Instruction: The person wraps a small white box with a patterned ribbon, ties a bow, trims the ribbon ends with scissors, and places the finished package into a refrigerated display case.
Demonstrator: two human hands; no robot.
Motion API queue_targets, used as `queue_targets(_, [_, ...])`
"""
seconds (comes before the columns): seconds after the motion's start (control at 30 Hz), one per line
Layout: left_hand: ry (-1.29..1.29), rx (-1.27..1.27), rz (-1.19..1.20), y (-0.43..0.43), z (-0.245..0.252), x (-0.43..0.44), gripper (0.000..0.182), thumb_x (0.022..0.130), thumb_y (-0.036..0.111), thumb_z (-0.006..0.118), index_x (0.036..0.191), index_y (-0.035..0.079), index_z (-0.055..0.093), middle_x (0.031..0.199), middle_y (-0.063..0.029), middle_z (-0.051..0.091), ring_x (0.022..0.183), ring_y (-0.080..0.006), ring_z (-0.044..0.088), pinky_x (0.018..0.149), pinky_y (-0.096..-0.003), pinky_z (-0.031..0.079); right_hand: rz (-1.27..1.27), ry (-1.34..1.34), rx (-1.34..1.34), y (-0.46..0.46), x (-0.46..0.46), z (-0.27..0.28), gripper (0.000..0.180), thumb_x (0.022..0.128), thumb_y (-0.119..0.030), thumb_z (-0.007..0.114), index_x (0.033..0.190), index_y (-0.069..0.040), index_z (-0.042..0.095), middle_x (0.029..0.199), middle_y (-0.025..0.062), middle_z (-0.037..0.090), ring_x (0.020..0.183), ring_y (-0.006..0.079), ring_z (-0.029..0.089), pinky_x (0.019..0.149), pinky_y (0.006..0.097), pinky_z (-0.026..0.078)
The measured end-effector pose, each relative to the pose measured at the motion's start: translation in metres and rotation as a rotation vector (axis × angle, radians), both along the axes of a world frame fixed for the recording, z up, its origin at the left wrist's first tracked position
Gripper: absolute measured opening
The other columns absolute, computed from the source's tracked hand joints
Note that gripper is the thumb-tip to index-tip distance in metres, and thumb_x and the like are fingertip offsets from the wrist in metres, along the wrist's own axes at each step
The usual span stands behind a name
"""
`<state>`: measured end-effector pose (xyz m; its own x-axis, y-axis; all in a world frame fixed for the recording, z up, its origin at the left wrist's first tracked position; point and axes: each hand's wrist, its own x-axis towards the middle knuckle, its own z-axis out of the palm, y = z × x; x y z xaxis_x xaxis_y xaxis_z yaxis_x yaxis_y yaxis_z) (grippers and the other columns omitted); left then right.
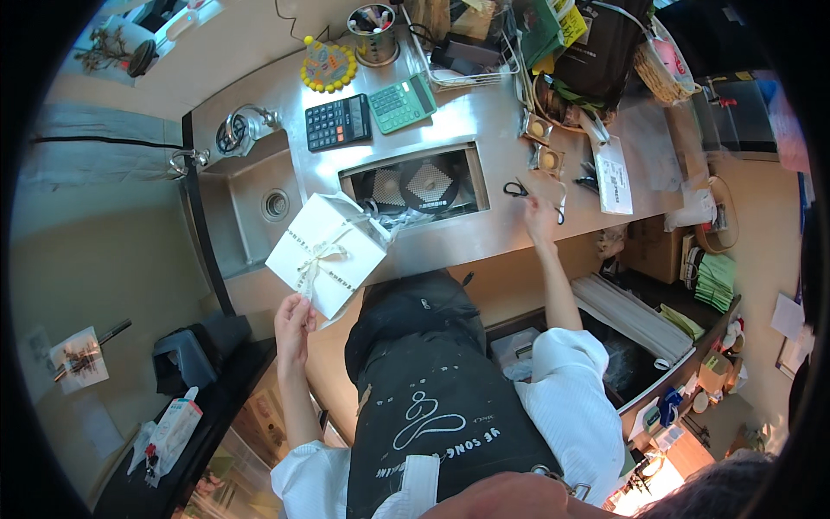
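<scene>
A white gift box [327, 256] tied with a printed ribbon and bow rests tilted at the counter's front edge, partly over the sink's right side. My left hand [295, 321] pinches a ribbon tail [308, 285] at the box's near corner. Farther right, my right hand [539, 217] is over the counter beside black-handled scissors [515, 189]; whether its fingers grip them I cannot tell. Two small wrapped round items [548, 159] lie just beyond that hand. Between the hands is a rectangular recess [481, 178] in the steel counter, holding black patterned discs [429, 185] and clear plastic.
A steel sink [243, 201] with a tap lies left. Behind the recess are a black calculator [338, 122], a green calculator [403, 104], a pen holder [375, 39] and a wire basket [476, 78]. A white packet [613, 175] lies right. An open drawer [622, 350] is below right.
</scene>
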<state>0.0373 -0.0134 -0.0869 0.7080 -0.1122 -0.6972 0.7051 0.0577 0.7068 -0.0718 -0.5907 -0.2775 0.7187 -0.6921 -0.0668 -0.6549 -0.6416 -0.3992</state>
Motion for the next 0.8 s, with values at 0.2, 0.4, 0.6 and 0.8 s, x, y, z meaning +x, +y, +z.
queue_targets(0.2, [-0.050, 0.121, -0.031, -0.013, 0.004, -0.009, 0.014, 0.101, 0.018, 0.066, 0.107, 0.005, 0.063, 0.079, 0.0001, 0.062, 0.063, -0.0046, 0.054, 0.056, -0.0183, 0.041, 0.055, -0.025, 0.016, 0.030, 0.006, -0.011, 0.021, 0.093, -0.028, 0.070, 0.106, -0.011, 0.068, 0.111, 0.0193, 0.058, 0.101, 0.0374, 0.061, 0.087, 0.0467, 0.052])
queue_targets(0.4, [-0.047, 0.028, 0.163, -0.021, 0.003, -0.027, 0.016, 0.102, 0.020, 0.066, 0.107, 0.005, 0.063, 0.080, 0.0011, 0.062, 0.067, -0.0042, 0.054, 0.058, -0.0180, 0.041, -0.071, -0.066, 0.073, 0.027, -0.044, -0.005, 0.049, 0.084, -0.025, 0.082, 0.122, -0.003, 0.059, 0.125, 0.0219, 0.056, 0.119, 0.0400, 0.054, 0.103, 0.0472, 0.044])
queue_targets(0.6, [-0.051, 0.058, 0.019, -0.023, 0.004, -0.032, 0.017, 0.102, 0.022, 0.066, 0.107, 0.006, 0.063, 0.081, 0.0028, 0.061, 0.070, -0.0035, 0.053, 0.064, -0.0185, 0.043, -0.125, 0.050, -0.108, -0.014, -0.055, 0.012, 0.108, 0.063, -0.040, 0.093, 0.147, 0.002, 0.039, 0.151, 0.0264, 0.042, 0.137, 0.0429, 0.043, 0.115, 0.0502, 0.036])
queue_targets(0.8, [-0.087, 0.080, -0.039, -0.019, 0.014, -0.028, 0.016, 0.102, 0.022, 0.067, 0.107, 0.007, 0.064, 0.083, 0.0037, 0.062, 0.073, -0.0031, 0.054, 0.067, -0.0184, 0.043, 0.005, 0.363, -0.080, -0.013, -0.047, 0.043, 0.111, 0.057, -0.042, 0.095, 0.142, 0.005, 0.042, 0.141, 0.0195, 0.050, 0.127, 0.0392, 0.050, 0.109, 0.0491, 0.041])
